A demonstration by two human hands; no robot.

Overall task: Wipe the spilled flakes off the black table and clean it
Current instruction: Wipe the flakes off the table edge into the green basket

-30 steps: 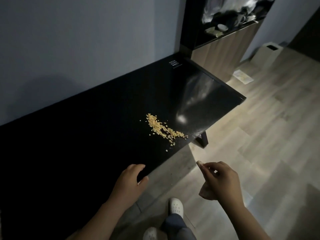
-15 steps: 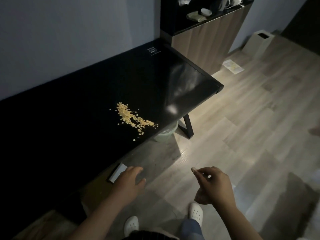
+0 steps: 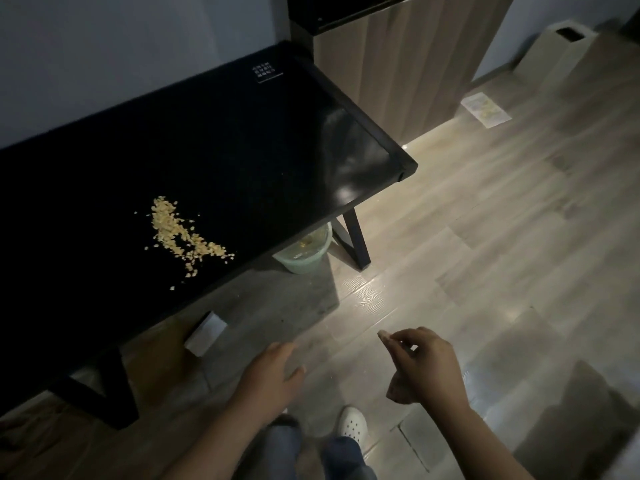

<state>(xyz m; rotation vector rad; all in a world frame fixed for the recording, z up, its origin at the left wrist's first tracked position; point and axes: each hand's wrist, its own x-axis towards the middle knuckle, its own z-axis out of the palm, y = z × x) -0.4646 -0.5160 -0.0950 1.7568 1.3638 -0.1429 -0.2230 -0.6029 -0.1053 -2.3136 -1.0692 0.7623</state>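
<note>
Left hand (image 3: pixel 270 375) fingers loosely spread, touching nothing; right hand (image 3: pixel 424 370) fingers curled (contents unclear).

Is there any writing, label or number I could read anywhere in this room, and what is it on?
White printed block on the black table: too small to read.
Printed sheet on the floor: blurred, unreadable.
No other text visible.

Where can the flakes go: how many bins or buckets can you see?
2. A pale green bucket stands under the table's right end; a white bin stands by the far wall, beyond the cabinet. More may be hidden under the table.
</note>
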